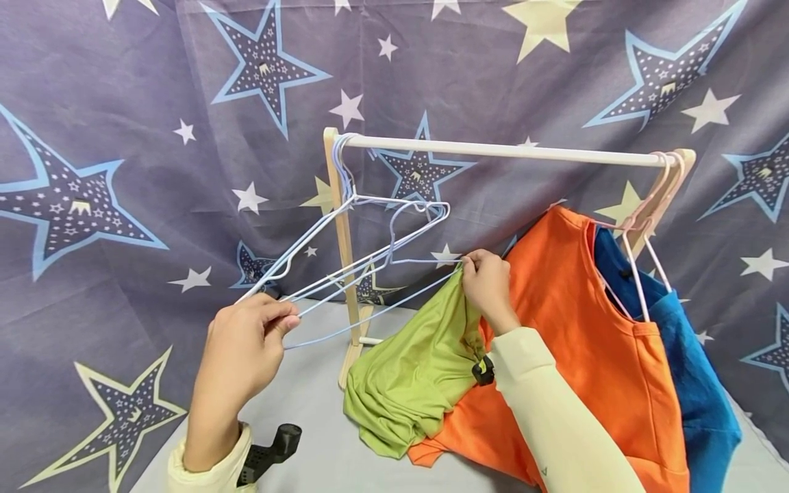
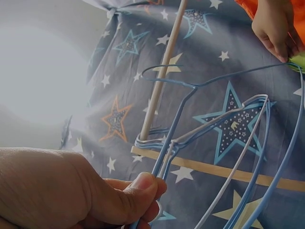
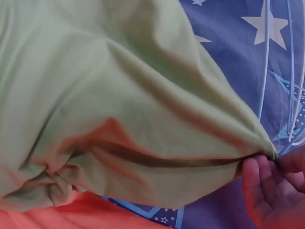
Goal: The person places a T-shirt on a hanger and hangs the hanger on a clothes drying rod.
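My left hand (image 1: 243, 352) pinches the end of a loose blue hanger (image 2: 181, 109) between thumb and fingers; other hangers run close by the same fingertips, and whether they are gripped too I cannot tell. Several blue and white hangers (image 1: 376, 199) hang from the rack's left end. At the loose hanger's far end, my right hand (image 1: 488, 291) pinches the edge of a lime-green garment (image 1: 407, 383). This green cloth (image 3: 143, 95) droops in folds from the right fingertips, its lower part bunched. The hanger's tip is hidden at those fingers.
A wooden rack with a white rail (image 1: 505, 149) stands ahead. From its right end, pink hangers (image 1: 641, 281) carry an orange garment (image 1: 555, 329) and a blue garment (image 1: 684, 383). Below is a pale grey surface (image 1: 327, 438); a star-patterned curtain (image 1: 203, 123) hangs behind.
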A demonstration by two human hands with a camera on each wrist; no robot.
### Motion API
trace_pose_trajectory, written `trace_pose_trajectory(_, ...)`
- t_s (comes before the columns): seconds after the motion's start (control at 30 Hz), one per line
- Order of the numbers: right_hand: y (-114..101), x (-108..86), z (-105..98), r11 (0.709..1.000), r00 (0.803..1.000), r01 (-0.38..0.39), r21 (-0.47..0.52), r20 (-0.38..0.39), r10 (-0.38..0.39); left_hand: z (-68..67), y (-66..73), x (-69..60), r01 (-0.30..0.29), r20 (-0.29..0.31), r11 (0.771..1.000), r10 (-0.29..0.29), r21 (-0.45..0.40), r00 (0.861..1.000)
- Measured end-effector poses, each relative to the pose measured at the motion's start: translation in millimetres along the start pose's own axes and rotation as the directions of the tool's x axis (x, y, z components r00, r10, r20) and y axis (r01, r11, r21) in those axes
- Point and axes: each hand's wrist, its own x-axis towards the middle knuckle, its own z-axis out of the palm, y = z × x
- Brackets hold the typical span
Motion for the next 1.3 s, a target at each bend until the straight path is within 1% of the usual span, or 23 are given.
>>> trace_pose_trajectory(0.03, 0.0, 0.4, -0.1, 1.0, 1.0, 0.011, -0.001, -0.005, -0.011, 0.1, -0.6, 0.0, -0.001, -0.002, 1.0, 0.001, -0.001, 1.0)
trace_pose_trajectory(0.13, -1.6, 2.3, -0.8, 0.997, 0.997, 0.079, -0.01, -0.011, -0.079, 1.0, -2.2, 0.2, -0.004, 0.003, 1.0, 0.004, -0.006, 1.0)
trace_pose_trajectory(0.23, -4.6, 4.0, -0.8, 0.985, 0.985, 0.172, -0.005, 0.004, -0.172, 3.3, -2.5, 0.6, -0.003, 0.017, 1.0, 0.003, -0.012, 1.0)
trace_pose_trajectory(0.3, -7.9, 4.5, -0.9, 0.978, 0.978, 0.207, 0.017, 0.014, -0.207, 5.1, -2.3, 0.9, 0.0, 0.024, 1.0, 0.0, -0.016, 1.0)
trace_pose_trajectory(0.43, -13.8, 3.2, -1.6, 0.976, 0.978, 0.207, 0.065, 0.014, -0.209, 7.7, -1.5, 1.3, 0.004, 0.022, 1.0, -0.004, -0.015, 1.0)
trace_pose_trajectory(0.53, -15.4, 0.9, -3.4, 0.975, 0.977, 0.206, 0.083, 0.032, -0.209, 8.6, -1.5, 1.7, 0.009, 0.007, 1.0, -0.009, -0.014, 1.0)
trace_pose_trajectory(0.63, -13.8, -0.4, -5.0, 0.969, 0.97, 0.228, 0.094, 0.067, -0.235, 9.7, -2.2, 2.5, 0.02, -0.007, 1.0, -0.02, -0.015, 1.0)
trace_pose_trajectory(0.73, -10.1, -0.7, -5.6, 0.965, 0.958, 0.244, 0.098, 0.13, -0.256, 11.6, -3.0, 3.4, 0.033, -0.005, 0.999, -0.033, -0.013, 0.999)
trace_pose_trajectory(0.8, -7.8, -1.4, -5.3, 0.959, 0.945, 0.264, 0.101, 0.174, -0.278, 12.5, -3.3, 3.9, 0.044, -0.003, 0.999, -0.044, -0.01, 0.999)
trace_pose_trajectory(0.87, -4.7, -2.5, -4.3, 0.948, 0.925, 0.306, 0.081, 0.21, -0.317, 12.5, -3.2, 3.7, 0.057, -0.004, 0.998, -0.057, -0.006, 0.998)
trace_pose_trajectory(0.9, -3.0, -3.3, -3.6, 0.939, 0.915, 0.335, 0.07, 0.213, -0.342, 12.4, -3.2, 3.6, 0.061, -0.007, 0.998, -0.061, -0.006, 0.998)
trace_pose_trajectory(1.0, 2.5, -5.0, -2.6, 0.903, 0.886, 0.428, 0.03, 0.186, -0.426, 11.9, -3.0, 3.3, 0.069, -0.012, 0.998, -0.069, -0.005, 0.998)
trace_pose_trajectory(1.07, 5.4, -5.8, -3.2, 0.881, 0.869, 0.473, 0.007, 0.161, -0.468, 11.9, -2.8, 3.1, 0.066, -0.01, 0.998, -0.066, -0.005, 0.998)
trace_pose_trajectory(1.13, 6.8, -6.2, -5.0, 0.867, 0.856, 0.499, 0.001, 0.157, -0.493, 12.0, -2.6, 3.1, 0.061, -0.006, 0.998, -0.061, -0.002, 0.998)
trace_pose_trajectory(1.3, 6.0, -5.1, -10.0, 0.837, 0.824, 0.547, -0.005, 0.18, -0.538, 12.5, -1.5, 3.3, 0.057, -0.001, 0.998, -0.057, 0.009, 0.998)
